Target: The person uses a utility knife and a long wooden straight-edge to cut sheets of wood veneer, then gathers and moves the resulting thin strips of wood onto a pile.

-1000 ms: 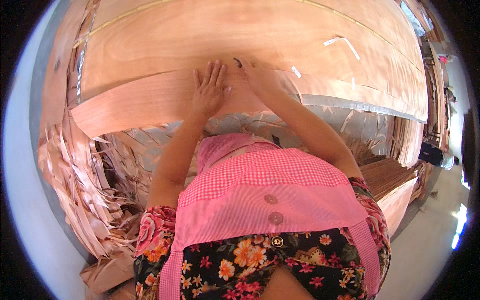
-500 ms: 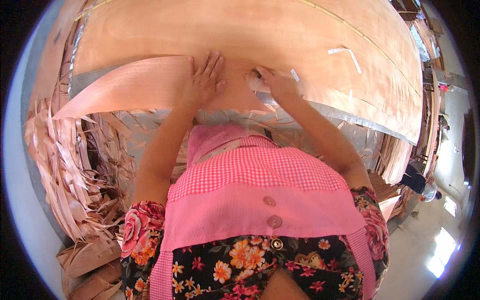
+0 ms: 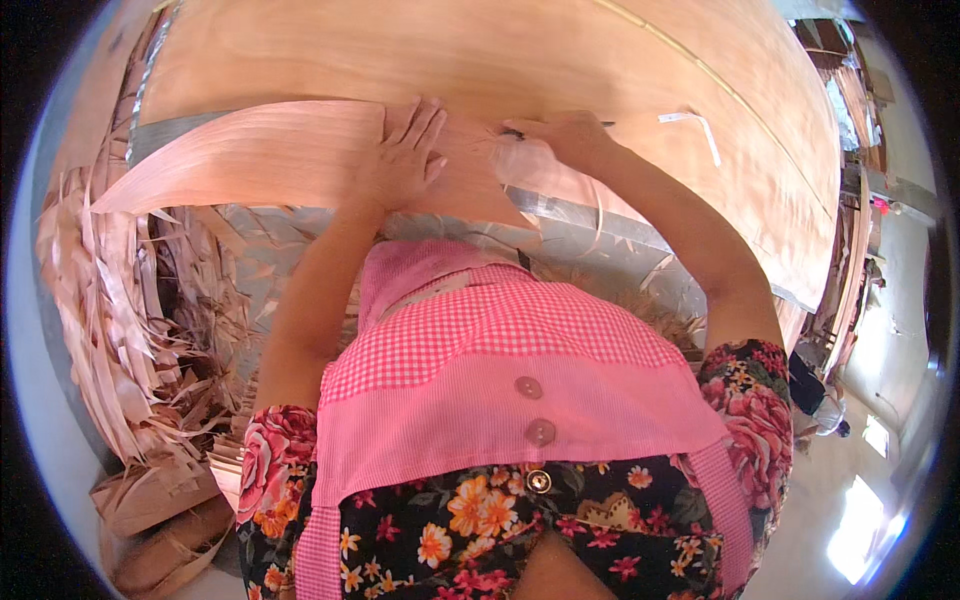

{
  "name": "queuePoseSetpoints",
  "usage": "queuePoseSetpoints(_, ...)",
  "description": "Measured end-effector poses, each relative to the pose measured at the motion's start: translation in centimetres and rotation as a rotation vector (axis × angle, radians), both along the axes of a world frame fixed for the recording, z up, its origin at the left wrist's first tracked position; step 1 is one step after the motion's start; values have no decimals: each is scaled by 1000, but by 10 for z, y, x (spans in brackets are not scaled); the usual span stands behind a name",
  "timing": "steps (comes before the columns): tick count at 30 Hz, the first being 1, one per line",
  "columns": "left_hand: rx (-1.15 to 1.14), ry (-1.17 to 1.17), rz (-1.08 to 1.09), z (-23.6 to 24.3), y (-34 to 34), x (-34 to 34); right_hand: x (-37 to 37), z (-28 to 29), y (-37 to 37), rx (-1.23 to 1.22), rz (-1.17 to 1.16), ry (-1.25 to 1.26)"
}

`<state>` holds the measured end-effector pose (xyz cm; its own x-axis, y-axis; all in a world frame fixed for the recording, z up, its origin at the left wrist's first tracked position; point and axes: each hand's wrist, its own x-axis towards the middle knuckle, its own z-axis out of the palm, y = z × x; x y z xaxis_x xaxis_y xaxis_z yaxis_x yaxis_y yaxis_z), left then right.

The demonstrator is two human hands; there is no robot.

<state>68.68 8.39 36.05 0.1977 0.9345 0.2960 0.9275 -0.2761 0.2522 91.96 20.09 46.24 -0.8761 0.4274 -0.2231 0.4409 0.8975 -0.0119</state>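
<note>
My left hand (image 3: 405, 155) lies flat, fingers apart, on a curved strip of pinkish wood veneer (image 3: 240, 150), whose pointed left end reaches out over the table's edge. My right hand (image 3: 565, 140), slightly blurred, is closed on a small dark tool (image 3: 515, 133), probably a blade, at the strip's torn right end, where a thin curled shaving hangs down. Both hands are over a large pale veneer sheet (image 3: 330, 55) with a white bit of tape (image 3: 685, 119) at the right. A grey band (image 3: 170, 135) shows between sheet and strip at the left.
Heaps of veneer scraps (image 3: 125, 330) lie at the left and below the table edge. Stacked sheets and boards (image 3: 840, 250) line the right side. Another person (image 3: 820, 405), mostly hidden, is at the far right beside a pale floor (image 3: 885, 340).
The strip's left end has swung toward me and left, uncovering the grey band. My left hand has shifted slightly up and left with it; my right hand has moved right with the tool.
</note>
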Motion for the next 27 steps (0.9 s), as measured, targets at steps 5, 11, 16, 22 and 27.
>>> queuePoseSetpoints(5,36,37,21,1,-1,2,10,3,-20,125,-184,75)
queuePoseSetpoints(11,-71,42,14,4,2,6,-23,8,-96,-111,-496,12)
queuePoseSetpoints(16,-9,40,14,0,1,11,7,29,-96,26,-796,533)
queuePoseSetpoints(22,21,-83,26,-3,6,14,-6,-23,-108,-159,-673,264)
queuePoseSetpoints(27,-24,-280,186,-4,17,33,-14,-37,-97,-95,-690,188)
